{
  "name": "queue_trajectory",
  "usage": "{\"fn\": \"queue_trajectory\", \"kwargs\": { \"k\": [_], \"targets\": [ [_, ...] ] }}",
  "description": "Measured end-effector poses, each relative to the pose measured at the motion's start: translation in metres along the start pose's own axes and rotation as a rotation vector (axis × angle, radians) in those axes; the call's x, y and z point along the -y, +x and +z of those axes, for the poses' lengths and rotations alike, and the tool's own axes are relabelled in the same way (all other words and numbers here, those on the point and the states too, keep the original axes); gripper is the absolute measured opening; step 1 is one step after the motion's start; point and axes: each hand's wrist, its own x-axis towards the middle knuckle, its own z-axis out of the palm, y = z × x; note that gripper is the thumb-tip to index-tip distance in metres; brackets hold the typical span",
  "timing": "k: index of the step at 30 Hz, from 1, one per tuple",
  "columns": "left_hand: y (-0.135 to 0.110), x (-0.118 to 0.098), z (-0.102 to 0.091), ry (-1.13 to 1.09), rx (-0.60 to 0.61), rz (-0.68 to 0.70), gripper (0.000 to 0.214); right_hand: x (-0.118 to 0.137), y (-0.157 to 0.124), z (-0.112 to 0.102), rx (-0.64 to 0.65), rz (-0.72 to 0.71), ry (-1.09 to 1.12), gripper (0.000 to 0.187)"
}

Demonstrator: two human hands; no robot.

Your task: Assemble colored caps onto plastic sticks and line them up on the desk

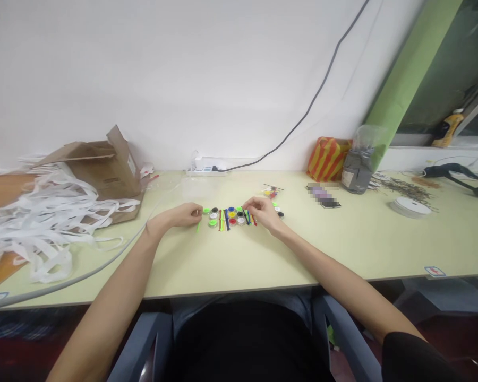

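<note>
Small round discs (232, 214) in green, blue, yellow, red, black and white lie in rows on the table, with thin coloured strips (222, 219) laid between them. At the left end of these rows is my left hand (189, 214), its fingers curled together. A bright green strip (198, 227) sticks out below its fingertips. My right hand (263, 213) reaches over the right part of the rows, thumb and fingertips pinched at a group of dark, blue and red strips (247, 217). What its fingertips hold is too small to make out. More discs (279, 214) show just beyond that hand.
Behind the right hand lies a small pile of coloured pieces (271, 192). White ribbon (51, 217) and a cardboard box (107, 170) fill the left side. To the right are a phone (330, 202), a striped bag (327, 159) and a white roll (411, 207). A grey cable (103, 263) crosses the left.
</note>
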Motion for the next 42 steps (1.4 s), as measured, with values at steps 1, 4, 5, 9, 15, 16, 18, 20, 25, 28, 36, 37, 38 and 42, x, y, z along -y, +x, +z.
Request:
{"fn": "queue_trajectory", "kwargs": {
  "k": [1,4,5,9,15,16,18,20,25,28,36,37,38,42],
  "targets": [
    [0.0,0.0,0.0,-0.001,0.0,-0.001,0.011,0.0,0.0,0.0,0.0,0.001,0.0,0.02],
    [-0.001,-0.001,0.0,0.001,-0.001,-0.002,0.01,0.0,0.0,0.0,0.001,0.003,0.002,0.019],
    [-0.001,-0.001,0.0,0.003,-0.001,-0.002,0.01,0.0,0.0,0.0,0.002,0.006,0.002,0.019],
    [0.0,0.0,0.0,0.012,0.004,-0.006,0.009,0.0,0.0,0.0,0.004,0.017,-0.005,0.019],
    [0.001,0.006,-0.002,0.032,-0.001,-0.004,0.011,-0.001,0.0,-0.001,0.009,0.019,-0.007,0.019],
    [0.001,0.008,-0.002,0.038,-0.011,-0.007,0.01,-0.001,0.001,-0.001,0.01,0.016,-0.006,0.019],
    [0.002,0.012,-0.002,0.051,-0.036,-0.015,0.011,-0.002,0.001,-0.001,0.01,0.004,-0.006,0.019],
    [0.003,0.016,-0.002,0.061,-0.056,-0.02,0.014,-0.003,0.001,-0.001,0.008,-0.003,-0.004,0.019],
    [0.004,0.021,0.001,0.068,-0.07,-0.013,0.025,-0.001,0.001,-0.002,0.004,0.004,0.006,0.018],
    [0.004,0.021,0.001,0.073,-0.071,-0.01,0.028,-0.001,0.0,-0.002,0.005,0.002,0.004,0.019],
    [0.004,0.02,0.002,0.082,-0.061,-0.01,0.034,-0.003,0.001,-0.002,0.01,-0.011,0.014,0.019],
    [0.004,0.019,0.002,0.082,-0.06,-0.009,0.034,-0.003,0.001,-0.002,0.014,-0.013,0.015,0.019],
    [0.004,0.019,0.002,0.083,-0.059,-0.009,0.034,-0.003,0.001,-0.002,0.017,-0.015,0.013,0.019],
    [0.003,0.016,0.001,0.083,-0.056,-0.01,0.033,-0.004,0.002,-0.002,0.015,-0.02,0.001,0.019]
  ]
}}
